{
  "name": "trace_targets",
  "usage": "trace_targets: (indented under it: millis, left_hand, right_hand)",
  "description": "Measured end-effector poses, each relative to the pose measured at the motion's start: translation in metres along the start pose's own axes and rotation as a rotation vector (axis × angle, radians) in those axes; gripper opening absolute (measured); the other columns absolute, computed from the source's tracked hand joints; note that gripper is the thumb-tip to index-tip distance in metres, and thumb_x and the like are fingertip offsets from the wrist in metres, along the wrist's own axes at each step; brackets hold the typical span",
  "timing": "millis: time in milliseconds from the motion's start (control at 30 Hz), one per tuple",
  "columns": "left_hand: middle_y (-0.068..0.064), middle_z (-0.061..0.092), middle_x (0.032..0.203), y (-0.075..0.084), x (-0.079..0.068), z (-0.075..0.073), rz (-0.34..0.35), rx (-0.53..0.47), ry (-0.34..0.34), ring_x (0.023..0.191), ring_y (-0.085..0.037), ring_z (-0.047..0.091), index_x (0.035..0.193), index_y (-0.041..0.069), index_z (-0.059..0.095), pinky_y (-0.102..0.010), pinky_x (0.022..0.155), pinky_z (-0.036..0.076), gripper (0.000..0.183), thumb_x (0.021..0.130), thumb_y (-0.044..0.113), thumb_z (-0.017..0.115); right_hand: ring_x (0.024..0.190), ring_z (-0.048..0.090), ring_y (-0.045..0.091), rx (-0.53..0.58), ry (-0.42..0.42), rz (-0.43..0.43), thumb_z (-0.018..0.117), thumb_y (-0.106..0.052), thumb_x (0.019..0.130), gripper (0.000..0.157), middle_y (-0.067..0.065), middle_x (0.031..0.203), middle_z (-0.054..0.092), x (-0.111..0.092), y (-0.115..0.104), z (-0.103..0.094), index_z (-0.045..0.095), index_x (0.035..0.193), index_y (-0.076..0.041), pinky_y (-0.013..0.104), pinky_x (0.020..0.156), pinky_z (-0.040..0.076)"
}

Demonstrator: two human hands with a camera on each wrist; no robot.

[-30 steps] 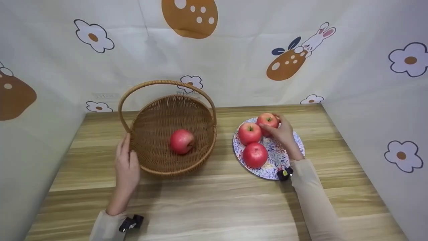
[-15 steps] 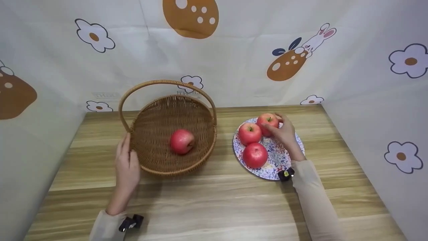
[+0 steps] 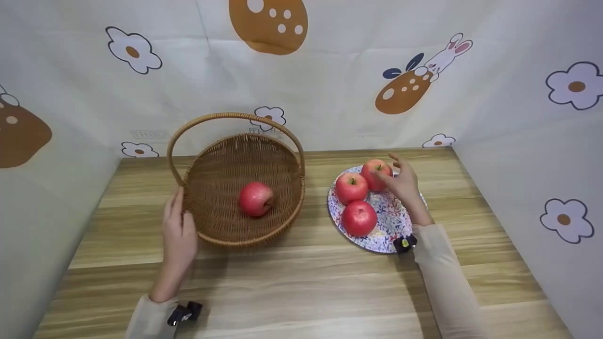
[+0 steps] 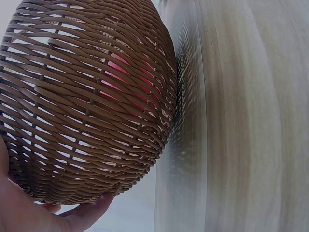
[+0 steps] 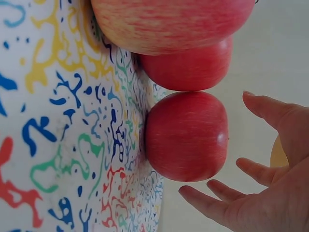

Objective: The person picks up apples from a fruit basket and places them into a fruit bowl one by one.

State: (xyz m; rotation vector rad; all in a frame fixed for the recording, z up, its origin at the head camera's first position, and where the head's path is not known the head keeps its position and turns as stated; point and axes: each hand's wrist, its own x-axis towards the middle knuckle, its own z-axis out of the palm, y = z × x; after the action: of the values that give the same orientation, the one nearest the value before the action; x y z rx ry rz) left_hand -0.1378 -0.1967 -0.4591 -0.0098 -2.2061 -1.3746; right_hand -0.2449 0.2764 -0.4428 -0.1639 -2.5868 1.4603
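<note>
In the head view a wicker basket (image 3: 245,155) with a tall arched handle stands left of centre, one red apple (image 3: 256,199) inside it. My left hand (image 3: 180,240) rests against the basket's left side near the handle's foot, fingers fairly straight. The left wrist view shows its fingertips touching the woven outer wall (image 4: 82,106). To the right, a patterned plate (image 3: 391,221) bears three apples: a back one (image 3: 376,170), a middle one (image 3: 351,189) and a front one (image 3: 360,219). My right hand (image 3: 405,184) is spread beside the back apple; the right wrist view shows a gap between them.
Both objects stand on a wood-grain table (image 3: 301,287). A pale cloth wall (image 3: 330,94) printed with flowers and a rabbit rises behind the table, with more walls at both sides. Each wrist carries a small black device (image 3: 185,313).
My right hand has loosened from the back apple and shifted slightly right, its fingers spreading apart. The apples, the plate, the basket and my left hand look unmoved.
</note>
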Motion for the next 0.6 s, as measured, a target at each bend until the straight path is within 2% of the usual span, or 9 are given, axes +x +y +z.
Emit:
trace_targets:
  millis: [233, 600]
  left_hand:
    - [-0.036, 0.033, 0.162, 0.001, -0.001, -0.001, -0.03, 0.007, -0.016, 0.152, -0.054, 0.028, 0.155, -0.013, 0.039, -0.061, 0.129, 0.02, 0.056, 0.099, -0.01, 0.04]
    - [-0.037, 0.033, 0.162, 0.001, -0.001, -0.001, -0.036, 0.015, -0.015, 0.152, -0.054, 0.029, 0.156, -0.013, 0.038, -0.061, 0.129, 0.02, 0.056, 0.1, -0.009, 0.04]
  right_hand:
    - [0.143, 0.043, 0.049, 0.01, 0.005, -0.008, 0.078, -0.016, 0.095, 0.075, 0.036, 0.155, 0.044, -0.001, -0.01, -0.001, 0.042, 0.155, 0.008, 0.058, 0.112, 0.045]
    - [0.147, 0.039, 0.044, 0.013, 0.003, -0.053, 0.078, -0.016, 0.095, 0.073, 0.029, 0.158, 0.045, -0.003, -0.019, -0.004, 0.044, 0.155, 0.006, 0.059, 0.118, 0.04]
